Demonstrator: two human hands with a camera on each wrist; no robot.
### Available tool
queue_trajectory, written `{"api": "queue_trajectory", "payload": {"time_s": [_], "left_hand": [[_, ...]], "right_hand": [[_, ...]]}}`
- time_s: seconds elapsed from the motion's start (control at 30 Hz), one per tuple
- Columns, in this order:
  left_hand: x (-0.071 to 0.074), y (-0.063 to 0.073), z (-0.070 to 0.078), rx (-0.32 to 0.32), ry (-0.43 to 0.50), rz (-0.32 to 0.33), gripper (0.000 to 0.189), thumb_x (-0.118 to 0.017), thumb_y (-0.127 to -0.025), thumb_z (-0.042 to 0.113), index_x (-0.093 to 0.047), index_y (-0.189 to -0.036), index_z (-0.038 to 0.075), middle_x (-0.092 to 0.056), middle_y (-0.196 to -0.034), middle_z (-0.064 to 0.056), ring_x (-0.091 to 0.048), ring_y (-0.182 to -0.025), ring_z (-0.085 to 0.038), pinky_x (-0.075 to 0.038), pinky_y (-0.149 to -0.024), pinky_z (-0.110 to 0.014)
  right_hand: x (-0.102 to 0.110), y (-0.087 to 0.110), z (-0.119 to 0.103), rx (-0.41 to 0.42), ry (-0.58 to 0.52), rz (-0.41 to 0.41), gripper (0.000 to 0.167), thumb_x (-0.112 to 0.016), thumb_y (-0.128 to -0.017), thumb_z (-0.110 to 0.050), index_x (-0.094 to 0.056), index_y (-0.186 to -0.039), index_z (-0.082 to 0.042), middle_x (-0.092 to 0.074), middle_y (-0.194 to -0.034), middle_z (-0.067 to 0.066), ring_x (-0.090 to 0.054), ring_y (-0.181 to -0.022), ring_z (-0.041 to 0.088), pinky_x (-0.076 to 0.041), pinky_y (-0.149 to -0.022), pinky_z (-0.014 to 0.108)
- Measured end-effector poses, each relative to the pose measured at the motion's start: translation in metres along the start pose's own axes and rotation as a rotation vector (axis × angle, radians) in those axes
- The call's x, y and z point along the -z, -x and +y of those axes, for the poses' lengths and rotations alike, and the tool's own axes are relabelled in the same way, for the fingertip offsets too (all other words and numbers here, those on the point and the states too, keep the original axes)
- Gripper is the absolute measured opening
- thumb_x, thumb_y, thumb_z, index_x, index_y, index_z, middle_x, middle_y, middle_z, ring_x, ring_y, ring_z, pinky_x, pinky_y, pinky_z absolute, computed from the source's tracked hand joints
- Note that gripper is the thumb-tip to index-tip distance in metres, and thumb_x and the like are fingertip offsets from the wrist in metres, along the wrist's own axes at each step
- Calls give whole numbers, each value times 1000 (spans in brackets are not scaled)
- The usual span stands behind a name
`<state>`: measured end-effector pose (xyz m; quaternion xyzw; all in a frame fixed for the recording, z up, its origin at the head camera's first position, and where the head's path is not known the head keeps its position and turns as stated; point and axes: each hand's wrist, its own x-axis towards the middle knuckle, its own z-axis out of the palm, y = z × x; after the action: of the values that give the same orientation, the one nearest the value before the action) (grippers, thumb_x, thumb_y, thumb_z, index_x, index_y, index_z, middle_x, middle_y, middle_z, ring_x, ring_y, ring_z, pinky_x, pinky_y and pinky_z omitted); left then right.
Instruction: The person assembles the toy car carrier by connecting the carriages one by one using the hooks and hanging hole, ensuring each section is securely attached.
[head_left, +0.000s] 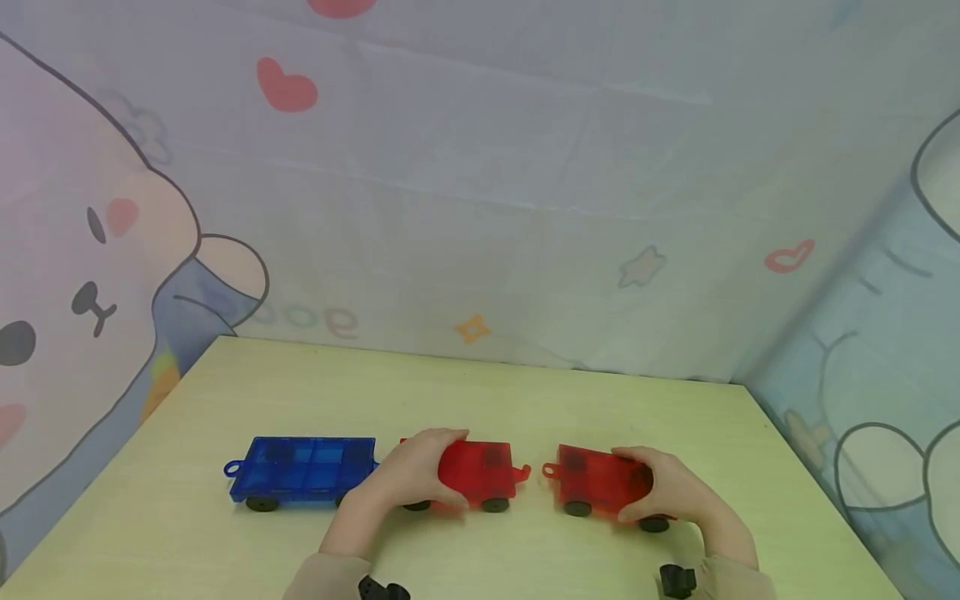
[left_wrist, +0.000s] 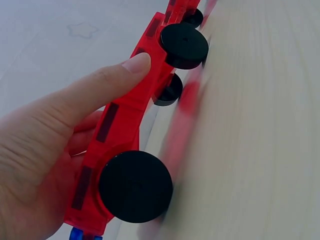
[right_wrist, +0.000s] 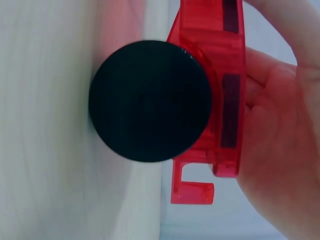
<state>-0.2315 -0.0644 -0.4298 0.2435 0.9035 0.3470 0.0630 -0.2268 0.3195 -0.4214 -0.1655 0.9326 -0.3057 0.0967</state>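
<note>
left red car (head_left: 487,467): translucent red body, round black wheels, dark rectangular inserts along the side; red hook (head_left: 522,473) at its right end. right red car (head_left: 600,477): same finish; red ring (head_left: 551,471) at its left end, facing the hook across a gap. both cars are on the worktop (head_left: 480,396). fingers of the left hand (head_left: 408,471) are clamped on the left red car; fingers of the right hand (head_left: 671,487), on the right red car. translucent blue car (head_left: 307,468): left of the left red car.
</note>
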Motion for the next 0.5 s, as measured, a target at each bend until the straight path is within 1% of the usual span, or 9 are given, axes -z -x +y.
{"api": "queue_trajectory", "payload": {"time_s": [0.2, 0.27, 0.5], "left_hand": [[-1, -1, 0, 2, 1, -5, 85, -89, -68, 29, -51, -139, 1, -57, -136, -13, -53, -121, -32, -52, -93, -50], [-1, -1, -1, 5, -1, -7, 85, -89, -68, 29, -51, -140, 2, -57, -136, -13, -53, -122, -32, -52, -94, -50], [-1, -1, -1, 20, 7, -14, 85, -89, -69, 29, -50, -140, 3, -57, -136, -12, -52, -123, -32, -52, -94, -50]], "right_hand": [[-2, 0, 0, -13, 3, 2, 82, -90, -64, -27, -55, -134, 0, -61, -127, 15, -55, -112, 30, -49, -90, 44], [-2, 0, -1, -21, 10, 4, 82, -89, -64, -27, -55, -134, -1, -61, -127, 14, -56, -111, 29, -50, -90, 41], [-3, -1, 0, -12, 31, 14, 81, -89, -64, -28, -56, -133, -2, -62, -126, 13, -56, -111, 28, -50, -89, 40]]}}
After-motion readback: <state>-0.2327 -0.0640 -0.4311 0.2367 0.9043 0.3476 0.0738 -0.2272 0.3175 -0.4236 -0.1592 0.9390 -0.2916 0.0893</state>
